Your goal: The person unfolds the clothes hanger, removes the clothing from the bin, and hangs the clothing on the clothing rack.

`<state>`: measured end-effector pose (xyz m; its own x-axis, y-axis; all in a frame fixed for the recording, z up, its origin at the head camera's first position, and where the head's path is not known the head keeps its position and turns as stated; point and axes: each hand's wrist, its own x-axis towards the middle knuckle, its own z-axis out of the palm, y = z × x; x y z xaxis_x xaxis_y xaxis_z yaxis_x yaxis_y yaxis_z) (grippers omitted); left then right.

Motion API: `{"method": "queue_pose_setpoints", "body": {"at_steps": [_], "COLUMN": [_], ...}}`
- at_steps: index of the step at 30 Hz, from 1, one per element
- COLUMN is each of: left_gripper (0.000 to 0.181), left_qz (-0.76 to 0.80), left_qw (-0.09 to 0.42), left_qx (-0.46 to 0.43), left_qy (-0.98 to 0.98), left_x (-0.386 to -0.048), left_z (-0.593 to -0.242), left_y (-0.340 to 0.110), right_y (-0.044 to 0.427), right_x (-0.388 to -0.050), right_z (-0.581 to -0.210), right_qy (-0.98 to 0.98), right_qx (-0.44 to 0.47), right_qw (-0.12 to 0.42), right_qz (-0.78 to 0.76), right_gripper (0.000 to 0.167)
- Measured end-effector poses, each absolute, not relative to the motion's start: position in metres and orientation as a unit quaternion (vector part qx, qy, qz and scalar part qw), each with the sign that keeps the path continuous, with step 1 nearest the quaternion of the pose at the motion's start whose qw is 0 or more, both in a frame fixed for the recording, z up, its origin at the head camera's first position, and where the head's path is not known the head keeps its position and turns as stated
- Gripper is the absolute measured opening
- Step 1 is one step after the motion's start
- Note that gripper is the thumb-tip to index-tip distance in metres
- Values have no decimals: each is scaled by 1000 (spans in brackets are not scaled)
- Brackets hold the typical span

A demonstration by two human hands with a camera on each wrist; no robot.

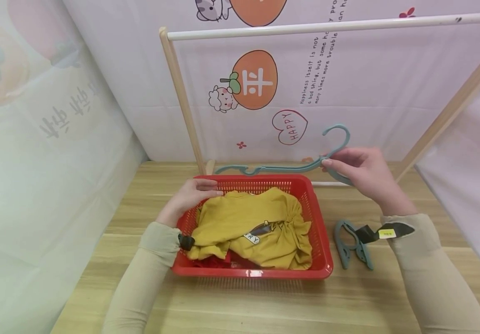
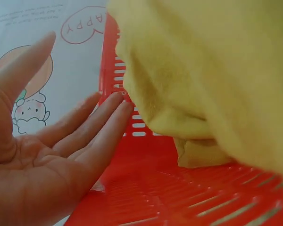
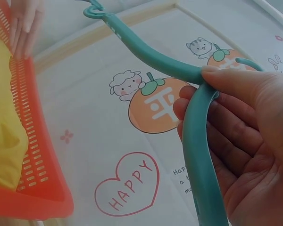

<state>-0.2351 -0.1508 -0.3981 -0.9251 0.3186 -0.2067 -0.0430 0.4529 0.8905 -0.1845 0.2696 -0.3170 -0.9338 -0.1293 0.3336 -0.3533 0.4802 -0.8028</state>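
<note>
My right hand [image 1: 362, 174] pinches a teal plastic clothes hanger [image 1: 290, 168] between thumb and fingers, just below its hook, which points up. One hanger arm stretches left above the back rim of a red basket [image 1: 325, 250]; in the right wrist view the other arm [image 3: 200, 165] runs down past my palm. Inside the basket lies a bunched yellow garment [image 1: 256, 222] with a small printed patch. At the back left corner of the basket is my left hand [image 1: 191, 195], its fingers extended by the rim. The left wrist view shows nothing in its palm [image 2: 47, 165].
A folded teal hanger [image 1: 350, 243] lies on the wooden table [image 1: 265, 306] right of the basket. Behind stands a rack with wooden posts [image 1: 183, 102] and a white top rail [image 1: 306, 28]. Printed white cloth [image 1: 365, 93] covers the back and sides. Something red [image 1: 212, 262] shows under the yellow garment.
</note>
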Motion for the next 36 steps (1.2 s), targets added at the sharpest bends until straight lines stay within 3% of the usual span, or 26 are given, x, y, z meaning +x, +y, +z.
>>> {"method": "queue_pose_setpoints", "body": {"at_steps": [5, 10, 17, 36], "left_gripper": [66, 51, 27, 12], "left_qz": [447, 427, 454, 532], "left_qw": [217, 216, 171, 57], "left_qx": [111, 110, 106, 113], "left_qy": [861, 871, 868, 837], "left_x": [-234, -233, -232, -220], "left_z": [-396, -395, -395, -368], "left_y": [-149, -147, -149, -148], "right_y": [268, 266, 268, 276], "right_x": [-184, -184, -183, -181], "right_z": [-316, -316, -315, -319], "right_qy": [-853, -854, -856, -860], "right_qx": [137, 135, 143, 150], "right_qw": [112, 108, 109, 93], "right_qz": [491, 491, 484, 479], "right_gripper": [21, 21, 22, 18]}}
